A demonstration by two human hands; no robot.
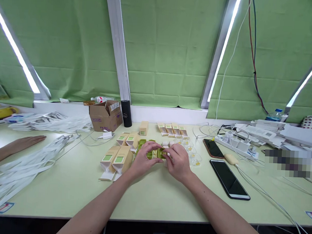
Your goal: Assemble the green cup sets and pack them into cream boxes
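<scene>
Between my two hands, near the middle of the table, is a small olive-green case point(158, 153). My left hand point(145, 159) grips its left side, fingers on top and thumb below. The fingertips of my right hand point(178, 162) pinch its right end. Other green cases point(142, 142) lie just behind my left hand. Left of it stand several kraft boxes point(123, 158) with green labels and open white flaps. Small white round items point(165, 143) and clear plastic pieces with yellow parts point(194, 159) lie behind and beside my right hand.
At the back stand a cardboard box point(104, 116), a black bottle point(126, 113) and more kraft boxes point(172, 129). Two phones point(229, 179), cables and a power strip point(234, 146) lie right. White straps point(27, 166) and another person's hand point(31, 141) are left.
</scene>
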